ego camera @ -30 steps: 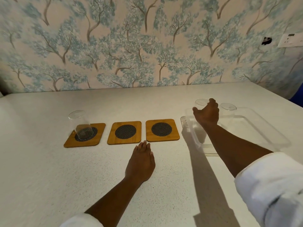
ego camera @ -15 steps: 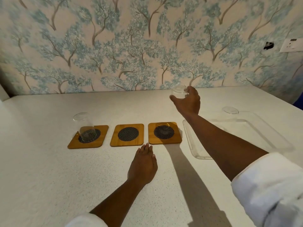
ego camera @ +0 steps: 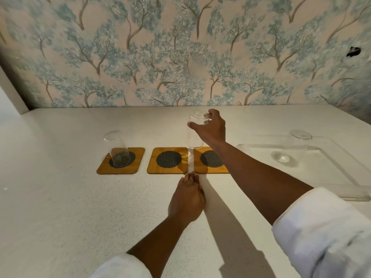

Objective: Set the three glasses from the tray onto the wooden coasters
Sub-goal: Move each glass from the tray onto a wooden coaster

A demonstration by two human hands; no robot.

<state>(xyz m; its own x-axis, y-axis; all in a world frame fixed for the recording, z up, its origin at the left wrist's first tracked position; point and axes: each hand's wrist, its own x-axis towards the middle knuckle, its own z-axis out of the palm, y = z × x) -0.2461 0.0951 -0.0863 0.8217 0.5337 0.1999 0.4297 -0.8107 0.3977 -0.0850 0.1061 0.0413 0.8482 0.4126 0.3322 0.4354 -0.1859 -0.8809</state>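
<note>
Three wooden coasters with dark mesh centres lie in a row. A clear glass (ego camera: 117,147) stands on the left coaster (ego camera: 138,152). The middle coaster (ego camera: 152,168) is bare. My right hand (ego camera: 210,128) grips a second clear glass (ego camera: 193,135) by its rim, held in the air above the gap between the middle coaster and the right coaster (ego camera: 197,168). A third glass (ego camera: 295,146) stands in the clear tray (ego camera: 341,177) at the right. My left hand (ego camera: 186,199) rests flat on the white table just in front of the coasters, fingers together, holding nothing.
The white speckled table (ego camera: 60,207) meets a wall with blue tree wallpaper (ego camera: 180,53) at the back. A white panel (ego camera: 10,95) stands at the far left. My right forearm crosses over the right coaster.
My right hand has lifted a glass out of the tray and carried it left, now above the coasters. The left hand has stayed put. The view has shifted slightly right.
</note>
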